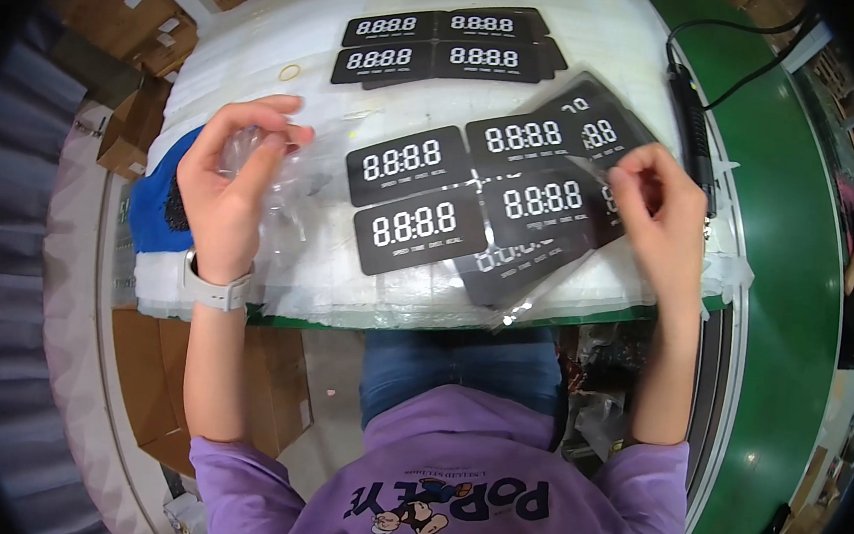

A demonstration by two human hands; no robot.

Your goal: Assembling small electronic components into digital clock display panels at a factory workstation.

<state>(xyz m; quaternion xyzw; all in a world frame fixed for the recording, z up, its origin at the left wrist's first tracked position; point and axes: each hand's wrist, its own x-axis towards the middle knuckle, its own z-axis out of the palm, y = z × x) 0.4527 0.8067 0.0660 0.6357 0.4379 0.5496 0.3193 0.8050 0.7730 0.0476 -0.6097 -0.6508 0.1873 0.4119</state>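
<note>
On the left, my left hand [236, 177] is curled around crumpled clear plastic film [278, 190], which hangs down past the wrist. My right hand [661, 200] pinches, thumb against fingers, at the right edge of a clear film sheet [557, 277] lying over black display overlays. Between the hands these black rectangular overlays [407, 165] with white digit segments lie spread and partly overlapping. Some are covered by the film and by my right fingers. Farther back sits another group of the same black overlays [439, 52], stacked a little unevenly.
White foam sheeting covers the table [264, 43]. A blue and black object [167, 186] lies beside my left hand. On the right edge rests a black tool handle [689, 127] with a cable [741, 31]. A yellowish ring [289, 72] lies at the back left. Cardboard boxes [96, 10] stand beyond.
</note>
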